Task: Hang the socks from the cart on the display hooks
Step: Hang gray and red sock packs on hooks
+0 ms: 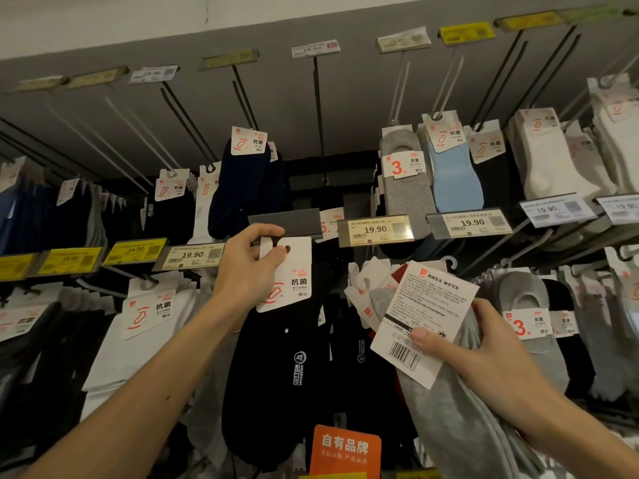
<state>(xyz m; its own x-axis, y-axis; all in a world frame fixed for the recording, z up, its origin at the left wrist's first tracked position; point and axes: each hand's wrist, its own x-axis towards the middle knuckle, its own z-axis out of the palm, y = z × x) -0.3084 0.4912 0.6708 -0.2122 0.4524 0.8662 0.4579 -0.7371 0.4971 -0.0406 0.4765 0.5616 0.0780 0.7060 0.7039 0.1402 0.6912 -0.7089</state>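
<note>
Left fingers pinch the card top of the black socks, centre frame, just below a grey label holder. Right fingers clasp a grey sock bundle, lower right. Risk: the card hole misses the hook, which is not clearly seen, or packs slip from the bundle. Cart not in view.

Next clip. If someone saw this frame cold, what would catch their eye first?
Dead centre, the left hand pinches the white card header of a black pair of socks, held up just beneath a blank grey label holder. Lower right, the right hand grips a bundle of grey socks topped by a white barcode card. A bright orange sign stands at bottom centre.
</note>
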